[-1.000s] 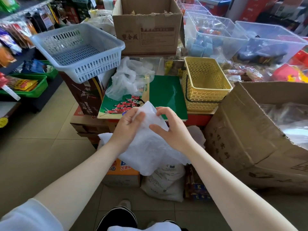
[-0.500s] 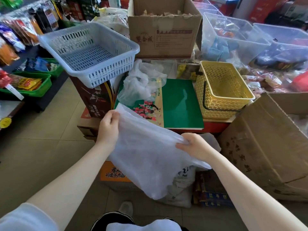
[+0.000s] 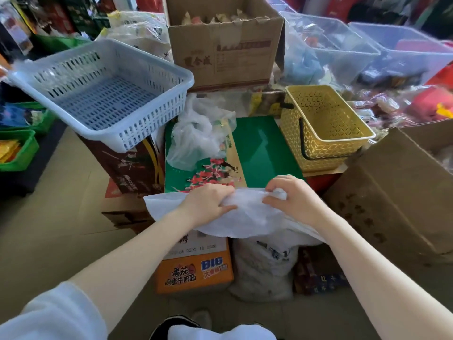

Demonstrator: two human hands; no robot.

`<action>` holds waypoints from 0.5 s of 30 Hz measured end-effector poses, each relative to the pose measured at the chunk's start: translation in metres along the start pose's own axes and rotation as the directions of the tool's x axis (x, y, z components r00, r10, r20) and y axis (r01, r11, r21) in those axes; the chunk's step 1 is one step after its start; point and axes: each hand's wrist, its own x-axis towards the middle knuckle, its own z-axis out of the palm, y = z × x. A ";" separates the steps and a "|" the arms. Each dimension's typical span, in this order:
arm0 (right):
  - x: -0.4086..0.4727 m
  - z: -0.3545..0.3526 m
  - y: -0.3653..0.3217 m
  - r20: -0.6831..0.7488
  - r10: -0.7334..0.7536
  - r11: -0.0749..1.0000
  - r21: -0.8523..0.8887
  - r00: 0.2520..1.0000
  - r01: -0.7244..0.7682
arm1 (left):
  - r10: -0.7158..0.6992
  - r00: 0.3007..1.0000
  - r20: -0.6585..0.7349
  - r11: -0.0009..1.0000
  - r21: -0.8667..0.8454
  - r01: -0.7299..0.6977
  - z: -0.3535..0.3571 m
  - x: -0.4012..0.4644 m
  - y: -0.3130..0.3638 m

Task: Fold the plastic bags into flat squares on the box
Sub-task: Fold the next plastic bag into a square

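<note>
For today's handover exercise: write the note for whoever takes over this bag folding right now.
Left hand grips the white plastic bag at its left part; right hand pinches its bunched top edge.
The bag hangs at the near edge of the green box, unfolded.
A crumpled bag pile sits on the box's far left.
Done: no flat squares visible.
Left: lay this bag flat, fold it, then the pile.

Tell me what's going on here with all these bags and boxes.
A person is working a white plastic bag at the near edge of the green box. The left hand grips the bag's left part and the right hand pinches its bunched top edge. The bag is still loose and draped, not yet a flat square. A crumpled clear bag waits further back on the box, between a blue basket and a yellow basket.
</note>
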 end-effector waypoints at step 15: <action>0.002 0.029 -0.007 0.522 0.500 -0.346 0.852 0.691 -0.394 | 0.118 0.978 -0.171 0.933 -0.319 -0.168 -0.004 -0.012 -0.057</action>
